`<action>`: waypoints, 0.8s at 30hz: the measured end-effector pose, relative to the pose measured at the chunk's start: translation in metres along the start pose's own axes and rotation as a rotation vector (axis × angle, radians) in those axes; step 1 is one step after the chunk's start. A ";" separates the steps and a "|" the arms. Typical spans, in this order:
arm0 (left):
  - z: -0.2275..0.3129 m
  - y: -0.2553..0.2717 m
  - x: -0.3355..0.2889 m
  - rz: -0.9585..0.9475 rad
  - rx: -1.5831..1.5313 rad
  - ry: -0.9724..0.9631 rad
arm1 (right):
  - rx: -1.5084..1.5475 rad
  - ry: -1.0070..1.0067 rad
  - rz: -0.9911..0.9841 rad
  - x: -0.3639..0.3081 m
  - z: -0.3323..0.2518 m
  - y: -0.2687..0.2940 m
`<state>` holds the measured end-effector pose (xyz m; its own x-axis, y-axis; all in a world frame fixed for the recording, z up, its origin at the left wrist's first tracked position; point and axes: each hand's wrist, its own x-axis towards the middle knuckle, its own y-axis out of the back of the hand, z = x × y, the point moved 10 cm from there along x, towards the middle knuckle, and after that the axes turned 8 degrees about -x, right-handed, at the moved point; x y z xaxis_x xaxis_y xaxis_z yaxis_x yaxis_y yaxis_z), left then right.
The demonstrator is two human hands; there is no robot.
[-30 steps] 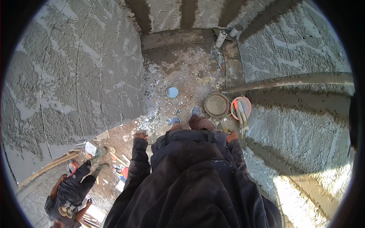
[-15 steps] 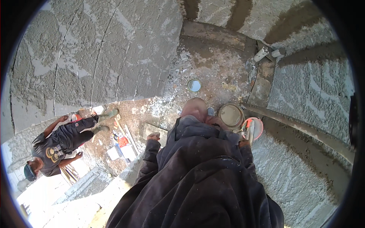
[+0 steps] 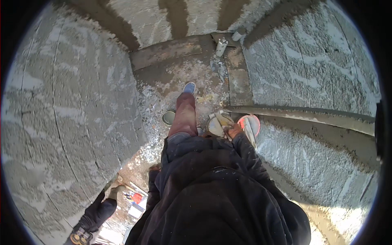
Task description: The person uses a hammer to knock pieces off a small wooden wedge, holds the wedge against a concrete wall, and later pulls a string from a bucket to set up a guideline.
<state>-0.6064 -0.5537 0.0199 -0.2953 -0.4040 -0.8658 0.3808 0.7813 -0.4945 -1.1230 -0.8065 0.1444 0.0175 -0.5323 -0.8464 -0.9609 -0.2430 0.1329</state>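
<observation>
My right hand (image 3: 233, 131) reaches down at the near right side of a round tub (image 3: 214, 127) of grey material. Its fingers are closed, and a pale, elongated piece (image 3: 223, 119) slants across the tub just beyond them; what exactly the fingers hold is too small to make out. Right beside this hand stands a bucket with a pink-red rim (image 3: 257, 122), with a long pale tool (image 3: 249, 134) leaning in it. My left hand (image 3: 155, 167) hangs low beside my body, mostly hidden by the dark sleeve, so its fingers do not show clearly.
Rough plastered walls rise on the left (image 3: 77, 110) and right (image 3: 302, 73). A long bar (image 3: 302, 115) runs along the right side. A small round container (image 3: 168, 118) stands by my leg. Another person (image 3: 96, 214) is at the lower left, near scattered materials (image 3: 134, 198).
My view has turned right, and one leg has stepped forward. My right hand has moved from beside the pink-rimmed bucket to the round tub. My left hand has dropped closer to my body.
</observation>
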 end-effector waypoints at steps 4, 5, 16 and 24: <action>0.135 -0.128 0.087 0.165 0.479 -0.197 | 0.133 0.074 0.084 0.031 -0.060 0.016; 0.151 -0.166 0.118 0.321 0.711 -0.288 | 0.150 -0.011 0.116 0.040 -0.056 0.030; 0.147 -0.672 0.278 -0.212 1.443 -0.016 | 0.591 0.006 0.331 -0.005 -0.189 0.097; 0.011 -0.831 0.247 -0.633 2.017 -0.040 | 0.786 0.253 0.374 0.012 -0.252 0.116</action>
<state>-0.9864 -1.3082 0.2158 -0.7283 -0.3723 -0.5753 0.4589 -0.8885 -0.0059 -1.1642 -1.0453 0.2801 -0.3622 -0.6505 -0.6676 -0.8264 0.5554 -0.0927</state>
